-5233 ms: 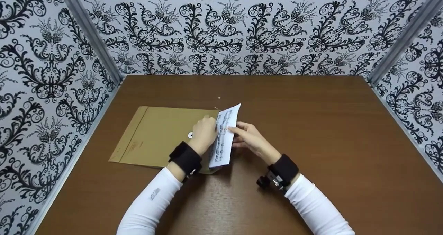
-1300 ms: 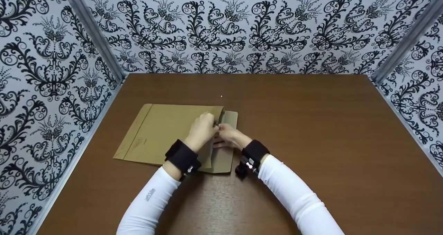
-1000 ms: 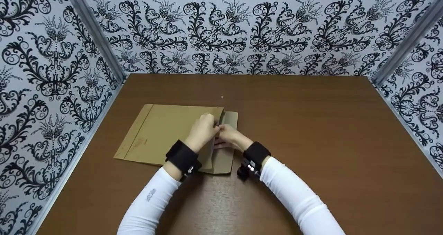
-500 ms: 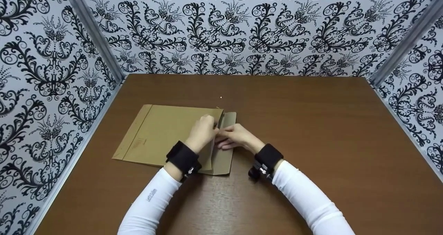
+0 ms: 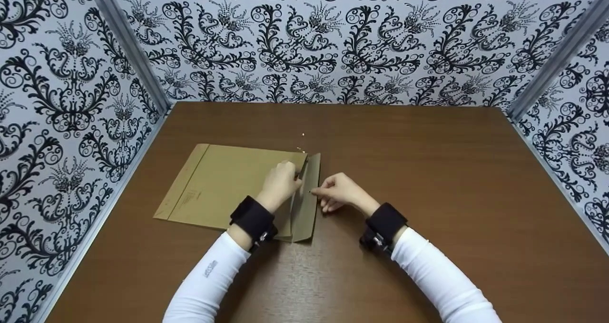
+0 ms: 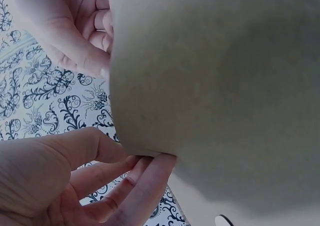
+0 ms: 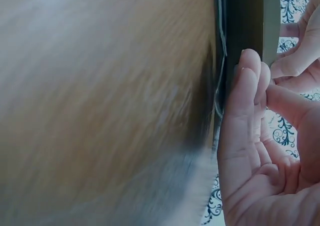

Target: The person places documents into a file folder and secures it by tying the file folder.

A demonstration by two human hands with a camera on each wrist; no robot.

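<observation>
A large brown kraft envelope [image 5: 233, 180] lies on the table, its flap [image 5: 305, 213] folded partly upward at the right end. My left hand [image 5: 279, 182] pinches the edge of its mouth; the left wrist view shows thumb and fingers on that paper edge, near a white button [image 6: 223, 220]. At the flap's outer edge, my right hand [image 5: 341, 192] pinches the paper between thumb and fingers. A thin string [image 7: 221, 56] hangs along the envelope in the right wrist view. The envelope's inside is mostly hidden.
The brown wooden table [image 5: 428, 171] stretches to the right of the envelope. Patterned walls [image 5: 304, 37] enclose the back and sides. A tiny white speck [image 5: 303, 134] lies behind the envelope.
The music sheet, seen at the envelope's mouth in the earliest frame, has gone from view. My right hand has drawn back rightward from the mouth to the flap's edge. The flap has tilted up.
</observation>
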